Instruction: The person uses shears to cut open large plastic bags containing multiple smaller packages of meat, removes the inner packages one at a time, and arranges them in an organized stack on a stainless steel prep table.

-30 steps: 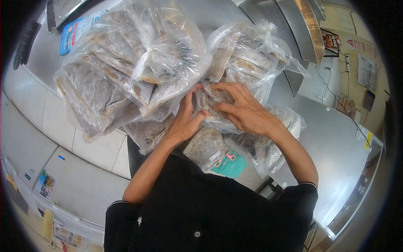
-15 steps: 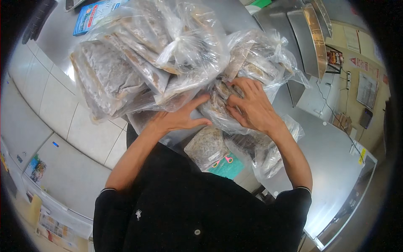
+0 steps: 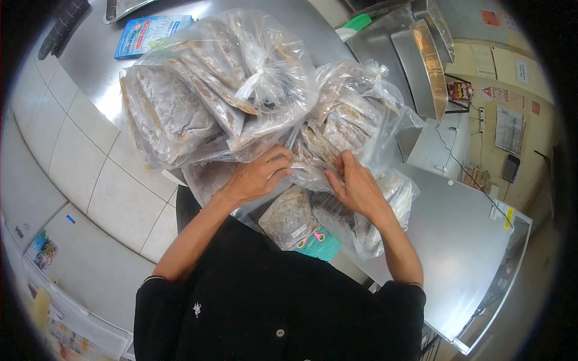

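Note:
A large knotted clear plastic bag [image 3: 205,96] full of flat brownish frozen packs lies on the steel counter at the left. A second knotted clear bag [image 3: 355,114] of similar packs sits to its right. My left hand [image 3: 256,177] grips the plastic at the lower edge between the two bags. My right hand [image 3: 355,186] presses flat with fingers on the lower part of the right bag. Below my hands lies a single sealed brown pack [image 3: 290,218] with a white label. More packs in plastic [image 3: 391,198] lie under my right forearm.
A blue flat box [image 3: 147,35] lies on the steel counter [image 3: 90,60] at the back left. Stainless trays and a metal appliance [image 3: 421,54] stand at the back right. A teal item with pink scissors handles [image 3: 316,240] shows below the pack. A grey chest lid [image 3: 463,240] is at the right.
Both hands slid down from the middle of the right bag toward its lower edge. My left hand moved apart from the right and took hold of plastic. The view shifted a little.

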Motion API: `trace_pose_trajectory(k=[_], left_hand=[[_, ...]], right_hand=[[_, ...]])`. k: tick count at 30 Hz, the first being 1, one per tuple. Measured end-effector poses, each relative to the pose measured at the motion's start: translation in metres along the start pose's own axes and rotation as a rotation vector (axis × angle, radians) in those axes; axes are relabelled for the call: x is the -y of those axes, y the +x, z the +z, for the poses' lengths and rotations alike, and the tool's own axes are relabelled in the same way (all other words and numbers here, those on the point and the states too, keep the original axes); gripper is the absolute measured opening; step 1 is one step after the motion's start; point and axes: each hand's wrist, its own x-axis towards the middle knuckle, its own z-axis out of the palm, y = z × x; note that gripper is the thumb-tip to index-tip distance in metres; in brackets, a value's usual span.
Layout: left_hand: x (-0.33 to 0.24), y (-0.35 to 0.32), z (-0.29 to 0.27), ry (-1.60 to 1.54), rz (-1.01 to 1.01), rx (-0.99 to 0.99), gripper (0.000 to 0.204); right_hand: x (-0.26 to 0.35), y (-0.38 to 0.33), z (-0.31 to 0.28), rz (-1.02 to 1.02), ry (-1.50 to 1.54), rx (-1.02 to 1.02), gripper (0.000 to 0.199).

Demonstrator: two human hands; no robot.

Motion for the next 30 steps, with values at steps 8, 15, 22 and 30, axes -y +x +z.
trace_pose_trajectory(k=[8, 15, 22, 30], left_hand=[[-0.013, -0.005, -0.001, 0.13, 0.077, 0.159, 0.029], [-0.03, -0.005, 0.021, 0.266, 0.092, 0.12, 0.045], [-0.014, -0.015, 0.066, 0.347, 0.071, -0.033, 0.048], [-0.003, -0.018, 0.076, 0.457, 0.162, -0.074, 0.038]], right_hand=[[-0.009, -0.076, 0.028, -0.025, -0.212, -0.09, 0.058], [-0.023, -0.084, 0.083, 0.164, -0.252, -0.26, 0.082], [-0.046, -0.061, 0.123, 0.206, -0.248, -0.5, 0.073], [-0.057, -0.061, 0.132, 0.096, -0.357, -0.665, 0.046]])
